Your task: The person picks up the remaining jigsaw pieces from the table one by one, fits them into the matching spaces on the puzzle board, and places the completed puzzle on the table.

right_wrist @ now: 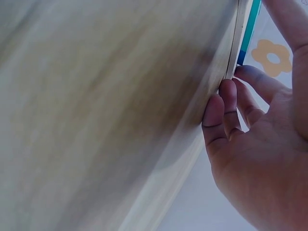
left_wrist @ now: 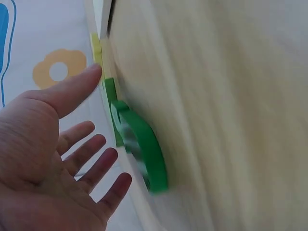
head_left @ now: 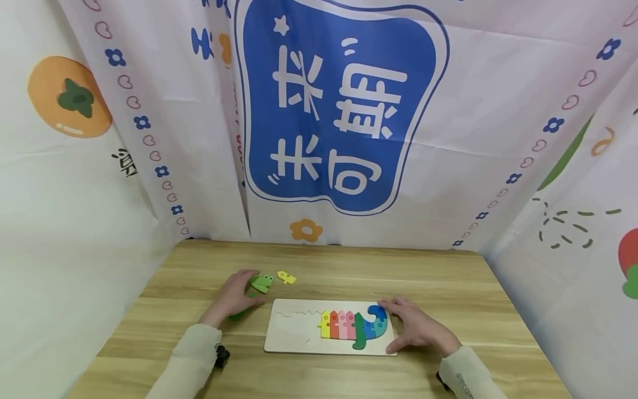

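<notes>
A pale puzzle board (head_left: 294, 341) lies on the table, with joined coloured pieces (head_left: 343, 325) in its right part: yellow, red, pink, green and blue. The right hand (head_left: 418, 327) spans the board's right end, thumb at the near corner and fingers at the far one; in the right wrist view, the right hand (right_wrist: 264, 139) has its fingertips at the board's edge. My left hand (head_left: 236, 296) is left of the board, fingers spread beside a green head piece (head_left: 262, 283). The left wrist view shows the left hand (left_wrist: 53, 149) holding nothing, near a curved green piece (left_wrist: 147, 144).
A loose yellow piece (head_left: 286, 277) lies beyond the board, right of the green head. The wooden table (head_left: 349, 379) is bordered by printed white cloth (head_left: 478, 138) at the back and sides.
</notes>
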Demonstrator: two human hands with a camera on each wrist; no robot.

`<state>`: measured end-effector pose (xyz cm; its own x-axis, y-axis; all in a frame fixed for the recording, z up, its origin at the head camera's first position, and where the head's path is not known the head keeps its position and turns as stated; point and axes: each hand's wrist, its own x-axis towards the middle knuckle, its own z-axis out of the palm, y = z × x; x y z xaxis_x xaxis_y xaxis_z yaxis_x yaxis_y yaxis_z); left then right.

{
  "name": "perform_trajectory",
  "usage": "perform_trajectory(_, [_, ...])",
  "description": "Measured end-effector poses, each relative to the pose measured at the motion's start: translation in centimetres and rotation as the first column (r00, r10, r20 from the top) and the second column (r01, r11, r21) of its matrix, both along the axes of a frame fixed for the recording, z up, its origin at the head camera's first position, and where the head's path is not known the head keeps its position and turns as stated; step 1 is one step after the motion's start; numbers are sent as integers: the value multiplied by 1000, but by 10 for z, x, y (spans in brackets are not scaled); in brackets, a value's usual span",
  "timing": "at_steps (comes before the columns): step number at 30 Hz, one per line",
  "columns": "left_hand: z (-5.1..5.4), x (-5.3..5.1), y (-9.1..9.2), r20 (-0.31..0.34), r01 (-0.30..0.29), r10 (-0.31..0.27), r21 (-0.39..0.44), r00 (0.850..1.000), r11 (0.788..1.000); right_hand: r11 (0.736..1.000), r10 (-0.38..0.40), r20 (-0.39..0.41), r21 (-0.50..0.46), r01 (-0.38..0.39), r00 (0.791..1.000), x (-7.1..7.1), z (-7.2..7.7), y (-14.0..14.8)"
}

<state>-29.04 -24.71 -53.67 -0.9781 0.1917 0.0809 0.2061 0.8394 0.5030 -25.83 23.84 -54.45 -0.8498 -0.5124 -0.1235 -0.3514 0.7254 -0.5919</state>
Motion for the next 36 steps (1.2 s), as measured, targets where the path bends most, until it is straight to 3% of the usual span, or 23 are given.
perform_trajectory(7, [-1, 30, -17, -2, -21, 21, -66, 1000, 998, 1000, -3, 17, 2, 3, 1000, -1, 2, -2])
perform_trajectory(11, [0, 40, -19, -10, -4, 3, -72, 1000, 997, 1000, 1, 19, -2, -1, 1000, -2, 3, -2])
perform_trajectory(17, [1, 46, -14, 9, 17, -16, -38, 1000, 999, 1000, 2, 6, 0, -2, 1000, -1, 4, -2])
perform_trajectory(24, [2, 49, -10, 44, -40, 42, -48, 998, 998, 1000, -1, 24, -5, 1, 1000, -1, 5, -3])
perform_trajectory(29, [3, 50, -10, 46, -55, 55, -8, 997, 998, 1000, -6, 23, -9, 6, 1000, -1, 4, -3])
perform_trajectory(32, [5, 50, -11, 57, -64, 61, 43, 996, 997, 1000, -9, 25, -10, 9, 1000, -1, 4, -3])
perform_trajectory(36, [9, 50, -12, 94, -92, 75, 190, 993, 978, 1000, -11, 26, -9, 11, 1000, 0, 2, -3])
